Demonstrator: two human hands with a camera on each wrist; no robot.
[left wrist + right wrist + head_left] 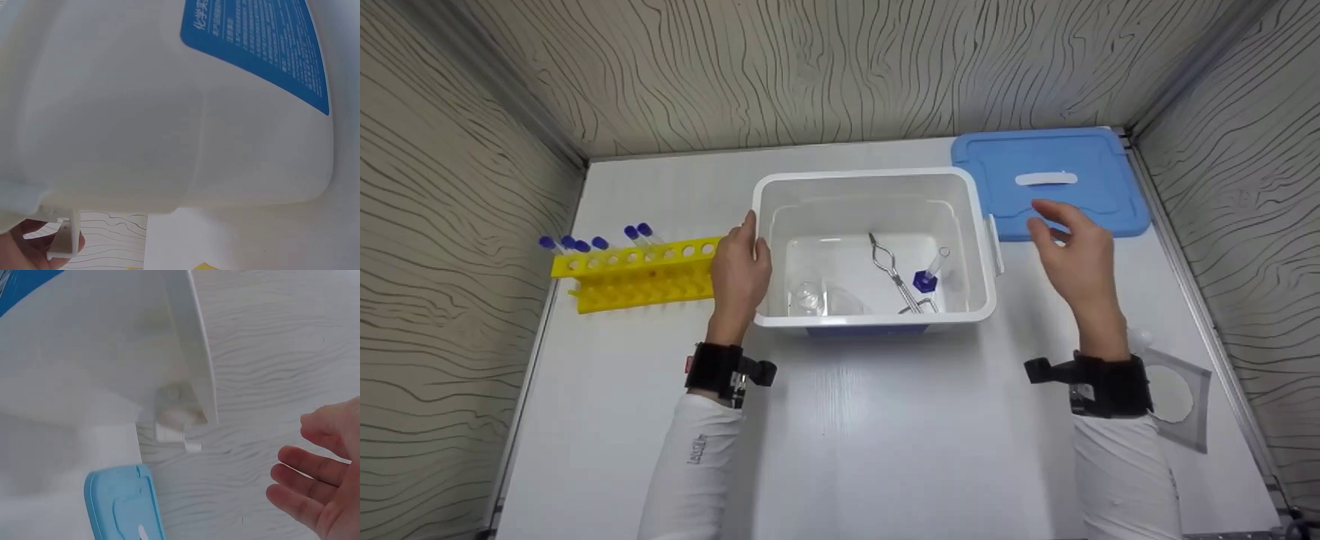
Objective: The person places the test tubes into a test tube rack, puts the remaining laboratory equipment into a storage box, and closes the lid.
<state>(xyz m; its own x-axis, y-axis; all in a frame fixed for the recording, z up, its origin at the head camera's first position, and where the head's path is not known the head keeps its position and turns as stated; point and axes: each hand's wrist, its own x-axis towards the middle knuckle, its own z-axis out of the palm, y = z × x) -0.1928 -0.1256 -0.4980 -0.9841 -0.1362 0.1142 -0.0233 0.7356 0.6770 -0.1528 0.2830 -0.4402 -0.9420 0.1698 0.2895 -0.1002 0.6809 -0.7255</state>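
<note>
A white plastic box [873, 321] stands in the middle of the table without its lid. My left hand [739, 274] is at its left side, fingers around the white latch [66, 242] in the left wrist view. Inside lie metal tongs [895, 276], a clear tube with a purple hexagonal base [925, 282] and clear glassware [808, 298] whose kind is hard to tell. My right hand [1076, 259] is raised right of the box, apart from it, with loosely bent fingers and nothing held. The blue lid [997, 161] lies behind that hand.
On the left, a yellow test tube rack [637, 289] holds several purple-capped tubes [600, 244], close to my left hand. A grey-edged square piece with a pale round centre [1174, 394] lies partly behind my right wrist. Patterned panels [825, 75] wall the table.
</note>
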